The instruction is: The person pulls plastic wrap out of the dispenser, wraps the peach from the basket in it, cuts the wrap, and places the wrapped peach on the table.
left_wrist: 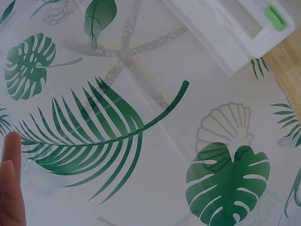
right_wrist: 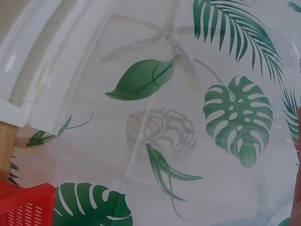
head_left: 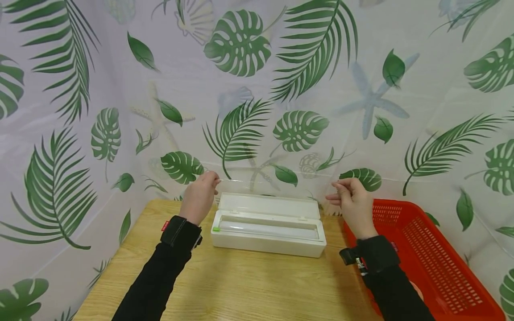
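A sheet of clear cling film [head_left: 237, 180] stretches between my two raised hands, its top edge faint against the patterned backdrop. The left hand [head_left: 199, 196] pinches one end; at the left wrist view's border its fingers [left_wrist: 11, 183] show. My right hand [head_left: 355, 203] pinches the opposite end with thumb and forefinger, and only a sliver of its fingers [right_wrist: 297, 165] enters the right wrist view. Below and between them a white cling film dispenser [head_left: 267, 246] sits on the table, lid [head_left: 269, 206] raised. Inside lies a pale roll [head_left: 263, 228]; a green slider [head_left: 216, 229] marks its left end.
A red plastic basket [head_left: 453, 263] stands at the table's right, partly under the right forearm, with a small pale item barely visible in it. The wooden table [head_left: 241, 285] ends at a leaf-printed backdrop [head_left: 257, 89] behind the dispenser and on the left.
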The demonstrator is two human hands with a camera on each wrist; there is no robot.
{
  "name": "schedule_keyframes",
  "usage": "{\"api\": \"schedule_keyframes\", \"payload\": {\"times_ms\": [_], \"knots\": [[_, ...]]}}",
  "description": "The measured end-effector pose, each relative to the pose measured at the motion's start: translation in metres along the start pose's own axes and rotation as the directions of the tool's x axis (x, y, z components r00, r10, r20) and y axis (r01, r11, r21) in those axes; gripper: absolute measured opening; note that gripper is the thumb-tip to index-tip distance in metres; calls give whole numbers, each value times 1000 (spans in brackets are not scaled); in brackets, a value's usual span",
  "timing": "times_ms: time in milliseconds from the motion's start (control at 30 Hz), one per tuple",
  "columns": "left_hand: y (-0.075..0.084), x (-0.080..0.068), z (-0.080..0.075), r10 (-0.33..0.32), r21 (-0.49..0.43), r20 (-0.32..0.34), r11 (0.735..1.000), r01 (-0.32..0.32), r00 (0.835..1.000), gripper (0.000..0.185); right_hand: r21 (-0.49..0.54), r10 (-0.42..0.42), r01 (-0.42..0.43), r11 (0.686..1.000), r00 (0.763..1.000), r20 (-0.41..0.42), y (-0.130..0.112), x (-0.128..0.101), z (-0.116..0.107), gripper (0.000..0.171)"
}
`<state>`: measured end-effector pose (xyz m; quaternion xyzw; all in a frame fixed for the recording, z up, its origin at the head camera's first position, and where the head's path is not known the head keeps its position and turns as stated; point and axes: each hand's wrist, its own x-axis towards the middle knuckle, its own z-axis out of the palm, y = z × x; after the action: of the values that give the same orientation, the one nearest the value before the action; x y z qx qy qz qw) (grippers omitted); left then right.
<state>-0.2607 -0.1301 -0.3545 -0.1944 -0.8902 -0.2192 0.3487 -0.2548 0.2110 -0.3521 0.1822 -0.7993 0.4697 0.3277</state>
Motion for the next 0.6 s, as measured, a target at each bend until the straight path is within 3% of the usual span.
{"api": "schedule_keyframes", "payload": {"times_ms": [333, 600], "knots": [[5, -1, -6, 12, -30, -34, 999, -13, 999, 7, -3, -60, 60, 998, 997, -46, -4, 0, -6, 9], [9, -1, -12, 10, -49, -47, 999, -12, 999, 6, -42, -157, 154, 987, 984, -80, -33, -3, -13, 8]]}}
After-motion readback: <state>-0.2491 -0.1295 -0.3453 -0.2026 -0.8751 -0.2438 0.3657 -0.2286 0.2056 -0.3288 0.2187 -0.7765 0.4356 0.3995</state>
